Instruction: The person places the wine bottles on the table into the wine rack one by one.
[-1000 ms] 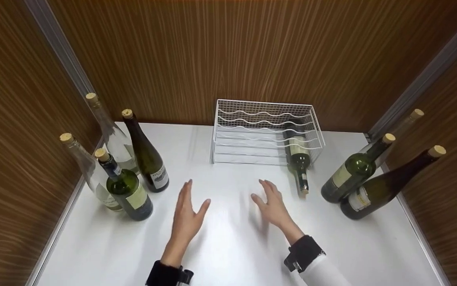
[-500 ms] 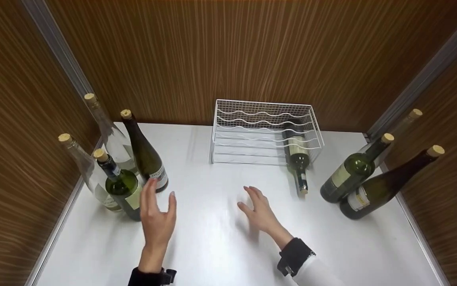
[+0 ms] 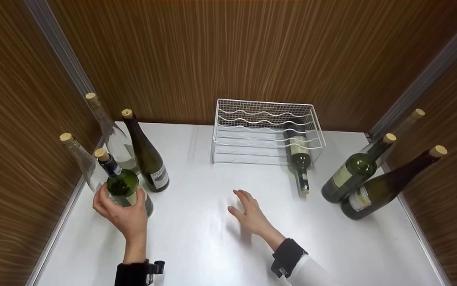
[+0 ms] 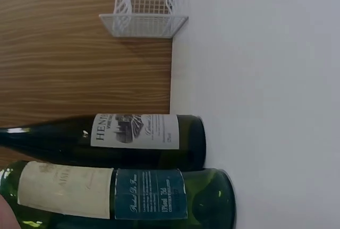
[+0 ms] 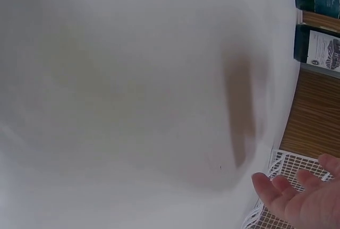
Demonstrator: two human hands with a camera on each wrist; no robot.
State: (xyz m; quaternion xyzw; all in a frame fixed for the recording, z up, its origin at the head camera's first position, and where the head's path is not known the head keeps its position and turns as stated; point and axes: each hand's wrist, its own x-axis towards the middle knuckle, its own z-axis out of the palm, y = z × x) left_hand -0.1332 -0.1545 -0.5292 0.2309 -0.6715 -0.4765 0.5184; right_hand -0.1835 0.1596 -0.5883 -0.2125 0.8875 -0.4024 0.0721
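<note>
My left hand (image 3: 125, 216) grips a green wine bottle (image 3: 122, 183) around its body, thumb on the right side and fingers on the left. The bottle stands upright with a cork in its neck; its cream and teal label (image 4: 151, 194) shows in the left wrist view, where only a bit of the hand appears at the left edge. Just behind stands a dark, slim wine bottle (image 3: 147, 159) with a white label. My right hand (image 3: 251, 217) hovers over the white table with its fingers loosely extended, holding nothing; the right wrist view shows its fingers (image 5: 276, 189) too.
A white wire wine rack (image 3: 248, 143) stands at the back wall, one green bottle (image 3: 301, 159) lying in its right end. Two clear bottles (image 3: 113, 137) stand at left. At right are a green bottle (image 3: 351, 174), a dark bottle (image 3: 387, 186) and a clear one (image 3: 403, 125).
My left hand has moved left from mid-table to the green wine bottle and closed around it. My right hand has drifted slightly left and toward me, still holding nothing.
</note>
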